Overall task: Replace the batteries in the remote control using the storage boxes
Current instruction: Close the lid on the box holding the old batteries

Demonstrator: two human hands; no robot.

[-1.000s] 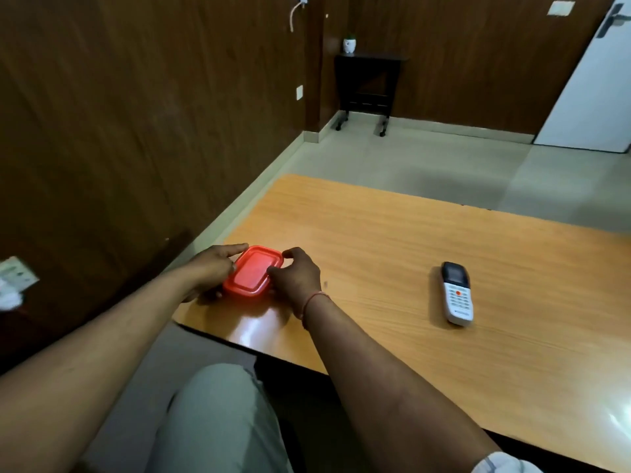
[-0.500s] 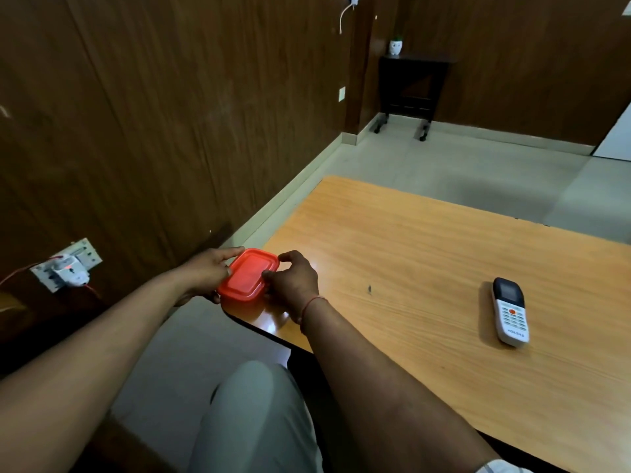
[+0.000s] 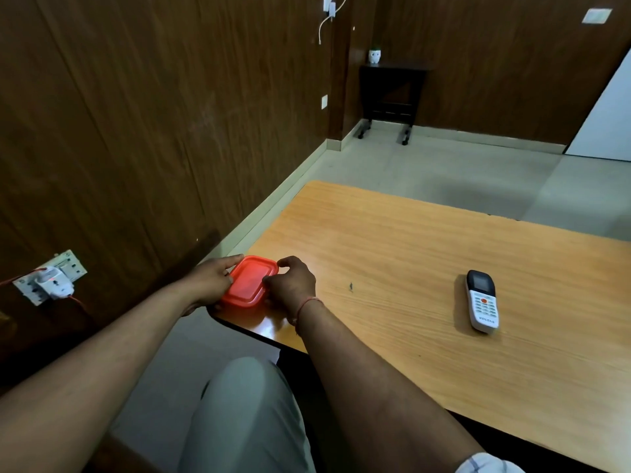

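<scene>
A small storage box with a red lid [image 3: 251, 281] sits at the near left corner of the wooden table [image 3: 426, 261]. My left hand [image 3: 210, 283] grips its left side, thumb along the lid's far edge. My right hand [image 3: 290, 283] grips the right side, fingers curled over the lid's rim. What the box holds is hidden. A white remote control [image 3: 482, 305] with a dark screen and orange buttons lies face up to the right, well away from both hands.
A wood-panelled wall runs close along the table's left side, with a socket and plug [image 3: 51, 278] low on it. A dark side table [image 3: 392, 97] stands far back. My knee [image 3: 246, 404] is below the table's near edge.
Both hands have stayed on the red-lidded box at the table corner. The camera has swung left and then slightly back, shifting the remote to the right in view.
</scene>
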